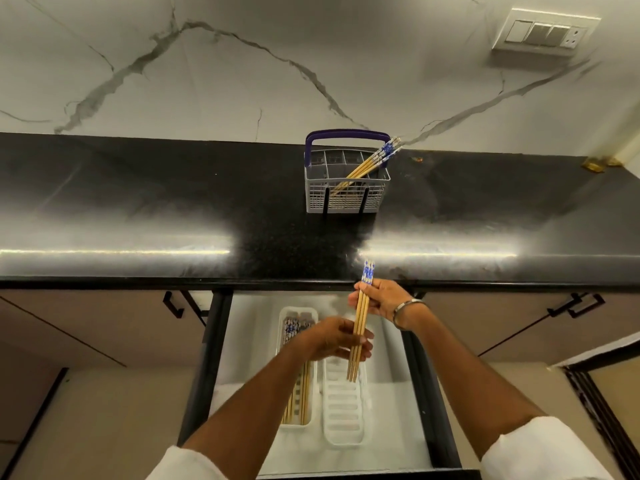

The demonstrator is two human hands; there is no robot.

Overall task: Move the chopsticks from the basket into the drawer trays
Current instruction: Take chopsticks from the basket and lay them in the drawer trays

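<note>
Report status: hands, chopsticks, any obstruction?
Both hands grip one chopstick bundle over the open drawer: right hand high, left hand low. Left tray part-filled, right tray bare. More remain in basket. Nothing blocking.

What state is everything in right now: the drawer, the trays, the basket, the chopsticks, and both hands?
Drawer: pulled open.
Left tray: chopsticks lying in it.
Right tray: nothing in it.
Basket: upright on the counter, some chopsticks leaning inside.
Held chopsticks: a small bundle above the drawer.
Right hand: gripping the bundle near its patterned end.
Left hand: holding the bundle lower down.
</note>
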